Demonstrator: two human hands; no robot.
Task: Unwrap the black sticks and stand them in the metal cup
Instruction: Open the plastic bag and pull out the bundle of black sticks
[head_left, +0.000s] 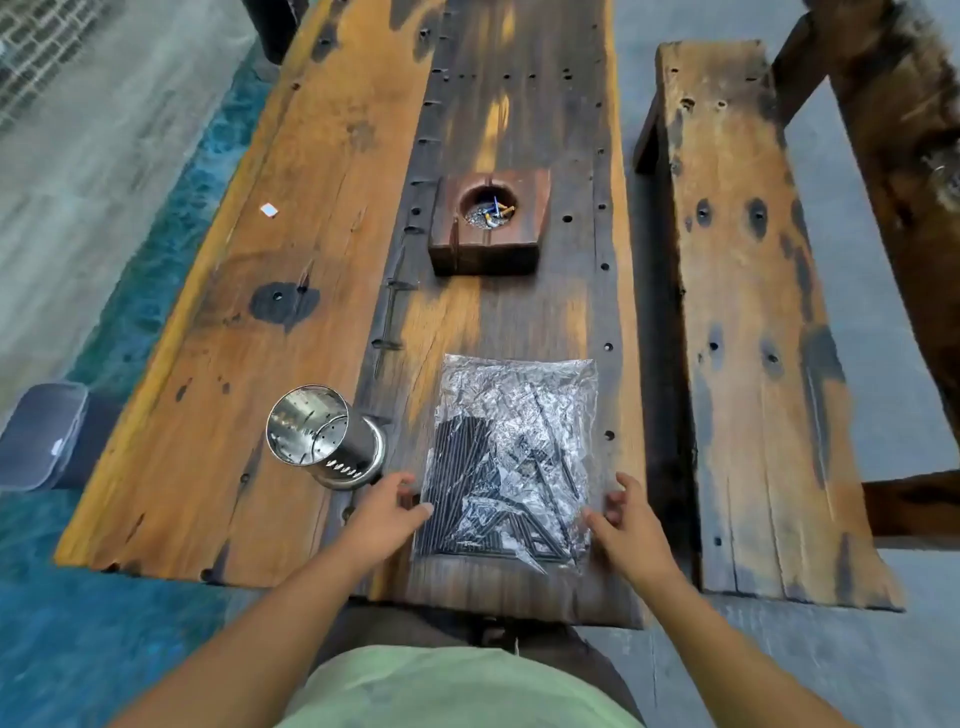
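With grips wide and empty, our left hand (389, 506) and right hand (631, 519) flank the clear bag (517, 387) of black sticks (457, 467), metal cup (322, 439) at its left.

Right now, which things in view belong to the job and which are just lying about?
Job: black sticks in their clear plastic bag; metal cup; left hand and right hand at the bag's edges.
Lying about: wooden ashtray block; white scrap on the table; grey lidded tub beside the table; wooden bench.
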